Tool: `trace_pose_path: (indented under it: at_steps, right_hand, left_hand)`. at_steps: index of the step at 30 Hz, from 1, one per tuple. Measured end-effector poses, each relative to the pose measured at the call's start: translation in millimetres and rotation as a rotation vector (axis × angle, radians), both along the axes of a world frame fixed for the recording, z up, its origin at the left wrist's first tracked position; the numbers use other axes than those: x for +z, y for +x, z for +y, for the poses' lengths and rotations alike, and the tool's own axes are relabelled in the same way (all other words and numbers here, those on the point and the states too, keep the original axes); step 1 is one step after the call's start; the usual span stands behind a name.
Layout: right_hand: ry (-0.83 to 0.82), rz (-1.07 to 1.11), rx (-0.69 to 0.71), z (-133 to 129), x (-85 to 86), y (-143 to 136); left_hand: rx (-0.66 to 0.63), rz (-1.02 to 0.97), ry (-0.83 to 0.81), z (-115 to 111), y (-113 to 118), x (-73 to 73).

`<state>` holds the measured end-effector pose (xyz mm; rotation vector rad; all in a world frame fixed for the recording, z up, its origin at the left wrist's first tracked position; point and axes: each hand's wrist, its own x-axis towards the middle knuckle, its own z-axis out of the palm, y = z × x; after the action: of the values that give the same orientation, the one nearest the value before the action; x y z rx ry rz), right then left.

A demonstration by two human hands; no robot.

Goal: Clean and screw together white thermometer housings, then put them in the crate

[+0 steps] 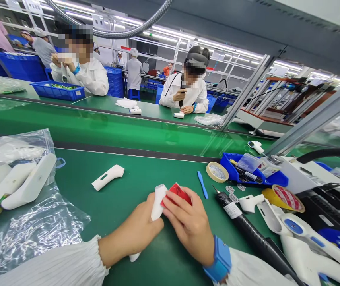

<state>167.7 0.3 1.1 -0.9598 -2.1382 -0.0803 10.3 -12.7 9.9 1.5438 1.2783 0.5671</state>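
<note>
My left hand (136, 226) is wrapped round a white plastic housing (159, 201), whose head sticks up above the fingers and whose lower end shows below the palm. In my right hand (190, 222) is a flat red piece (179, 192), pressed by the fingers against the side of that housing; its exact kind I cannot make out. A white half-shell (107, 177) with a slot lies on the green bench, ahead and left of my hands. Right of my right hand lies a blue pry tool (202, 184).
At left lies a clear plastic bag (38, 234) with white housings. On the right are an electric screwdriver (238, 218), a tape roll of small parts (217, 172), a blue bin (241, 169), a yellow tape roll (283, 197) and white thermometer-like parts (304, 254). Co-workers sit across a green belt (98, 127).
</note>
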Motion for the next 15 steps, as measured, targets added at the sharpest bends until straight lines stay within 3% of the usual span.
trace_pose_path:
  at_steps: [6, 11, 15]
  right_hand:
    - [0.025, 0.030, -0.007, 4.3, -0.5, 0.0]
    - [0.002, -0.008, 0.033, 2.0, -2.4, 1.8]
    - [0.004, 0.041, 0.006, 7.0, -2.2, 2.3]
  left_hand:
    - [0.003, 0.049, -0.023, 0.7, -0.5, 0.8]
    - [-0.002, -0.028, 0.010, 1.7, -0.9, 0.0]
    - [0.010, 0.069, -0.005, 1.2, -0.9, -0.6]
